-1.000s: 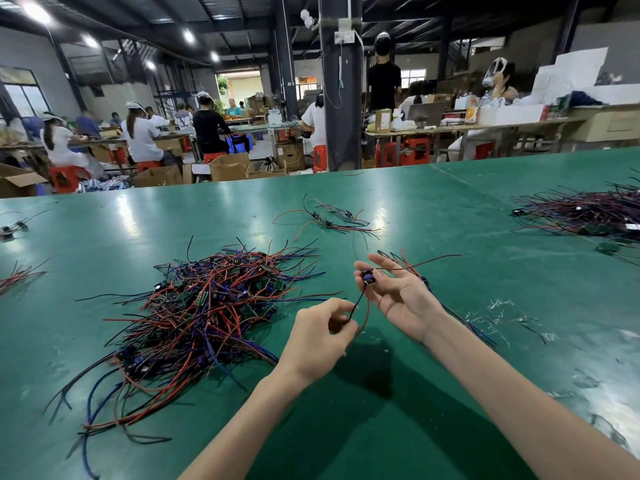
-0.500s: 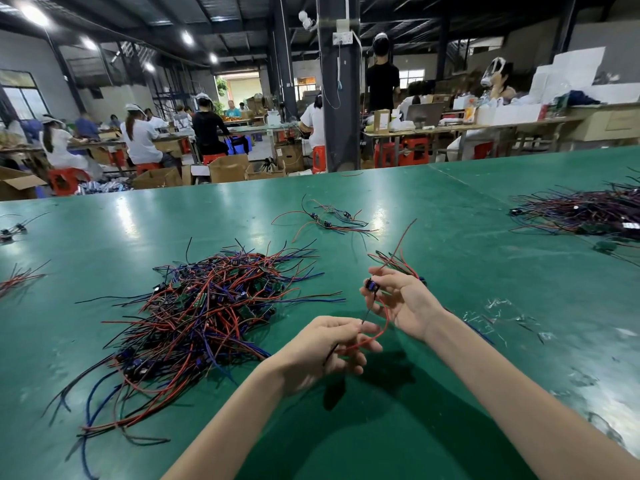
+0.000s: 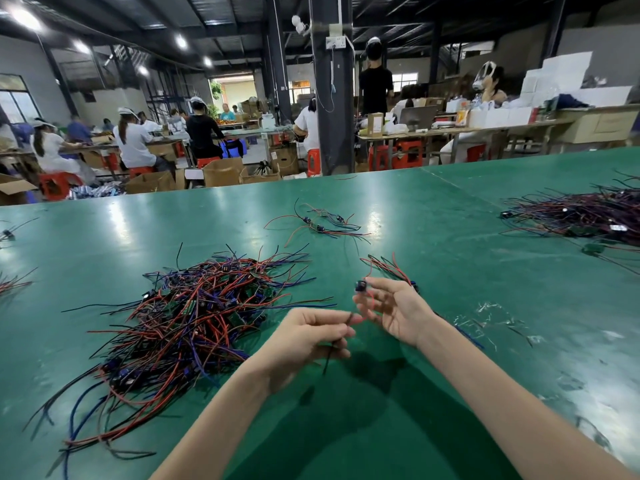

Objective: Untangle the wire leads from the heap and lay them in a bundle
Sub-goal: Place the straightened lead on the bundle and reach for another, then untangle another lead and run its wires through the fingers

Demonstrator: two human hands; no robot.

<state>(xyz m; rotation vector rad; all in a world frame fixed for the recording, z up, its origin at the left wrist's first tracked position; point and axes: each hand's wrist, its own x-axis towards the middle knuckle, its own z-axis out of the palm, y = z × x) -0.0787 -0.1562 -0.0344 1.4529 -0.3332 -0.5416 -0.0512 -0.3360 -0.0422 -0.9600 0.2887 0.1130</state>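
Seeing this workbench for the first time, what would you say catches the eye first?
The tangled heap of red, blue and black wires on the green table, left of centre, stands out first. Just right of it, the left hand and right hand hold one lead between them. A second heap lies at the far right edge.

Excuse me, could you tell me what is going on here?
A person is sorting wire leads at a green table. Both hands hold one wire lead above it: the left hand pinches the dark wire end, the right hand holds the end with the small connector. The tangled heap lies to the left; a small bundle lies just beyond the right hand.
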